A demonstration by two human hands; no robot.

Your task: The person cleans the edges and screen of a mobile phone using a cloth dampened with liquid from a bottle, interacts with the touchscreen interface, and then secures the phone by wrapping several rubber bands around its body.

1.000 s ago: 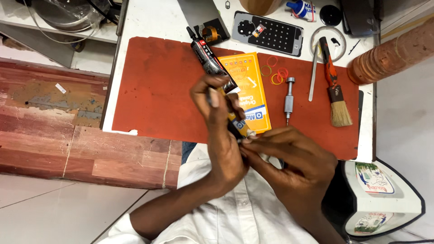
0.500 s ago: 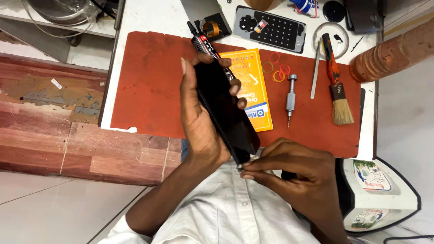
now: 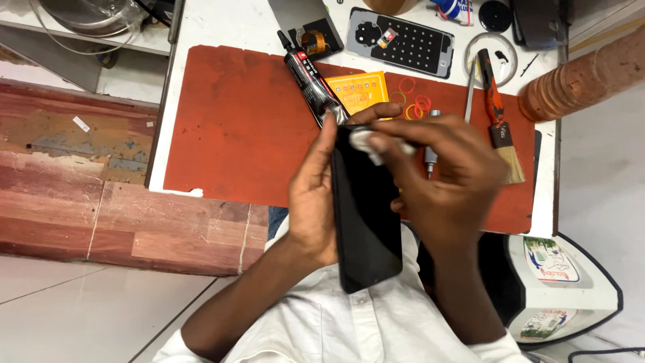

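black flat glass phone [image 3: 366,215] sat gripped along its 9 o'clock edge by left hand [image 3: 312,195]; right hand [image 3: 443,178] pinched a white wipe [image 3: 366,141] at its 12 o'clock end.

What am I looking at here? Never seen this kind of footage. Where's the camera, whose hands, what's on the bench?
There is no machine: a person works with bare hands, and a single camera on their head looks straight down, so you see their own arms and white shirt.

The left hand grips a black phone along its edge, screen up. The right hand presses a small white wad, cloth or tissue, against the phone's top end.

Below lies a red mat on a white table. On the mat: a black glue tube, a yellow packet, coloured rubber bands, a small metal tool and a brush. A grey phone back cover lies on the table beyond the mat.
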